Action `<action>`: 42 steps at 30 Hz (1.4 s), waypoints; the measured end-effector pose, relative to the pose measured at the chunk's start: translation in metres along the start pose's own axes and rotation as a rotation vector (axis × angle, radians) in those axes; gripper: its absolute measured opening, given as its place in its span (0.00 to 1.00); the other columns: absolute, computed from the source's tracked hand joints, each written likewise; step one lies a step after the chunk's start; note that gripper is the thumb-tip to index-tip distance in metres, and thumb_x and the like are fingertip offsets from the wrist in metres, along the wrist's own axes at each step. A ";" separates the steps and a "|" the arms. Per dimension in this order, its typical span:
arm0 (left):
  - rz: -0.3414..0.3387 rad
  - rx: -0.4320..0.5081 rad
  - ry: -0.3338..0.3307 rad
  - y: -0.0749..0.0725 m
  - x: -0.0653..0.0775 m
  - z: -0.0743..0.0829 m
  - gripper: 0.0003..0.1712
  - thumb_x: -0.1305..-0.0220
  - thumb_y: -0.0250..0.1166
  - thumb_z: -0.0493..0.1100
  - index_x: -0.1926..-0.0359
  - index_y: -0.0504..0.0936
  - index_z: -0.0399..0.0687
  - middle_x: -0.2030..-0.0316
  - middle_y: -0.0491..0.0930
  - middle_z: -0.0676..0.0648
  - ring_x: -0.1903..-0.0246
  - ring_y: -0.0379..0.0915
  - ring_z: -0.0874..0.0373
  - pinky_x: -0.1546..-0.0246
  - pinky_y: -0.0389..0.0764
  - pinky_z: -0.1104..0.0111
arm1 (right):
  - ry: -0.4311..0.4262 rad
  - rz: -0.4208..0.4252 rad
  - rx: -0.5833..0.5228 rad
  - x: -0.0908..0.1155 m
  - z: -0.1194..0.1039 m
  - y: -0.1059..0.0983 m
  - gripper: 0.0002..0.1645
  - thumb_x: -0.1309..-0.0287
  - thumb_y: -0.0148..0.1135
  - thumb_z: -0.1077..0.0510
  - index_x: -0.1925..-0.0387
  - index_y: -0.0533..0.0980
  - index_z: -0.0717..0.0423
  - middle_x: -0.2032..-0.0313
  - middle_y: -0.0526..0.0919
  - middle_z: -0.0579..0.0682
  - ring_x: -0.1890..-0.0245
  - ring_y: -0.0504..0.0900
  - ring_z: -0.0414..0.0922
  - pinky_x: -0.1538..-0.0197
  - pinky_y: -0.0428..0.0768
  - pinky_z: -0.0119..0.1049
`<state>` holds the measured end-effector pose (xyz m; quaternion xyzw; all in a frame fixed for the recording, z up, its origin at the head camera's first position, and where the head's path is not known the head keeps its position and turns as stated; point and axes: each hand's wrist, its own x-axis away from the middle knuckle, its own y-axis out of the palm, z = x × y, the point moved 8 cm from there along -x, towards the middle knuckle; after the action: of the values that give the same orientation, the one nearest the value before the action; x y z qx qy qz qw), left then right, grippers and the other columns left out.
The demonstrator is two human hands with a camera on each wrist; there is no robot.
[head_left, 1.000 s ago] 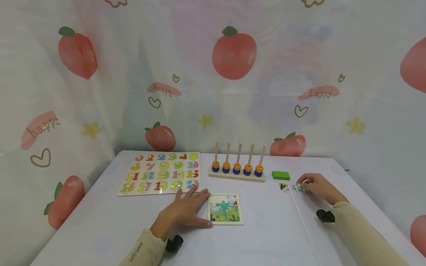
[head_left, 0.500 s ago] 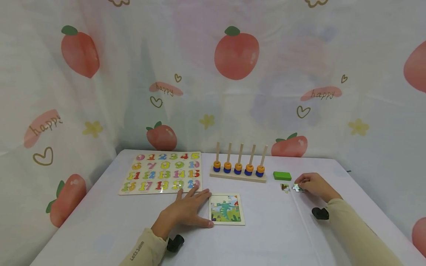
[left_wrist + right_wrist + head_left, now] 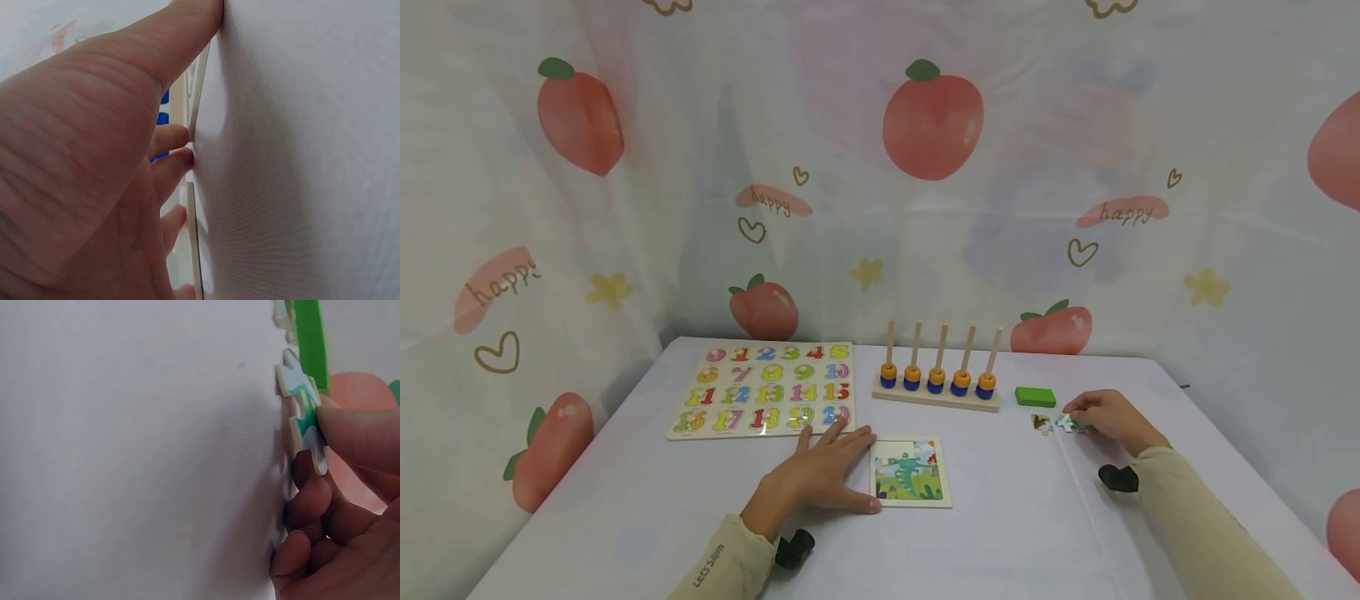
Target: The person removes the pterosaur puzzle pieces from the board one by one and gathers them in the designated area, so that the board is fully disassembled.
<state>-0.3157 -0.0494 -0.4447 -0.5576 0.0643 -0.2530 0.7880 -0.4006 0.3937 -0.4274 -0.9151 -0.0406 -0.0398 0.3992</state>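
My left hand [image 3: 823,475] lies spread on the table, its fingers and thumb at the left edge of a framed dinosaur jigsaw [image 3: 907,472]. The picture has a bare patch at its upper left. In the left wrist view the thumb and fingertips of this hand [image 3: 119,144] touch the white cloth. On the right, my right hand [image 3: 1114,418] pinches a jigsaw piece [image 3: 304,406] between thumb and fingers. This piece is pale blue with green, and it is tilted up in the right wrist view. Just left of it lies a second jigsaw piece [image 3: 1041,423].
A green block [image 3: 1035,397] lies behind the loose pieces. A peg stand [image 3: 936,400] with orange and blue beads stands at the back middle. At back left is a number board [image 3: 767,390], close to my left fingertips. A printed curtain [image 3: 850,233] encloses the table.
My right hand has shifted slightly left with the jigsaw piece, now closer to the second piece. The left hand stays in place beside the framed jigsaw.
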 end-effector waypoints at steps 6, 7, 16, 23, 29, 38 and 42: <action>-0.001 -0.010 0.001 0.000 -0.001 -0.001 0.60 0.42 0.75 0.74 0.16 0.63 0.58 0.16 0.56 0.54 0.16 0.35 0.45 0.23 0.34 0.32 | -0.055 0.034 0.076 -0.003 0.001 0.003 0.10 0.29 0.60 0.66 0.57 0.82 0.71 0.65 0.83 0.53 0.63 0.76 0.49 0.59 0.75 0.38; 0.000 -0.012 0.002 0.000 -0.001 -0.001 0.60 0.42 0.75 0.74 0.16 0.62 0.58 0.16 0.56 0.54 0.16 0.35 0.45 0.23 0.34 0.32 | -0.052 0.036 0.083 -0.003 0.001 0.004 0.09 0.29 0.60 0.66 0.57 0.82 0.70 0.65 0.82 0.53 0.63 0.76 0.49 0.60 0.76 0.38; 0.007 -0.003 -0.004 0.002 -0.001 -0.001 0.60 0.43 0.76 0.74 0.17 0.64 0.58 0.17 0.58 0.54 0.16 0.37 0.45 0.23 0.35 0.32 | -0.051 0.071 0.137 0.002 -0.005 0.003 0.10 0.30 0.56 0.66 0.56 0.80 0.71 0.64 0.81 0.58 0.61 0.78 0.54 0.59 0.78 0.43; -0.001 -0.001 -0.007 0.004 -0.001 -0.003 0.60 0.43 0.75 0.74 0.17 0.63 0.58 0.17 0.57 0.54 0.16 0.37 0.45 0.23 0.34 0.32 | -0.046 0.158 0.065 0.007 -0.006 0.004 0.14 0.26 0.57 0.63 0.50 0.78 0.74 0.59 0.84 0.61 0.60 0.78 0.53 0.60 0.76 0.40; 0.008 -0.006 -0.002 0.001 -0.001 -0.001 0.60 0.43 0.75 0.74 0.17 0.63 0.58 0.17 0.57 0.54 0.16 0.36 0.45 0.23 0.34 0.32 | -0.151 0.196 0.073 0.017 -0.034 0.014 0.12 0.27 0.61 0.63 0.53 0.80 0.71 0.60 0.85 0.59 0.59 0.79 0.53 0.59 0.78 0.40; -0.006 0.004 -0.003 0.001 -0.001 -0.001 0.60 0.42 0.75 0.73 0.16 0.63 0.57 0.17 0.57 0.54 0.16 0.38 0.44 0.23 0.34 0.32 | -0.261 0.134 0.066 0.023 -0.082 0.047 0.06 0.29 0.65 0.64 0.57 0.82 0.66 0.64 0.84 0.51 0.62 0.78 0.48 0.62 0.79 0.38; -0.005 0.008 -0.003 0.001 -0.001 -0.001 0.59 0.42 0.76 0.73 0.17 0.63 0.57 0.17 0.57 0.53 0.16 0.39 0.44 0.23 0.34 0.32 | -0.324 0.093 0.068 0.025 -0.107 0.067 0.05 0.30 0.67 0.65 0.56 0.83 0.65 0.64 0.84 0.49 0.62 0.77 0.48 0.61 0.78 0.37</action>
<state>-0.3163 -0.0494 -0.4458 -0.5551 0.0607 -0.2543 0.7896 -0.3727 0.2708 -0.4008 -0.8965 -0.0632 0.1280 0.4194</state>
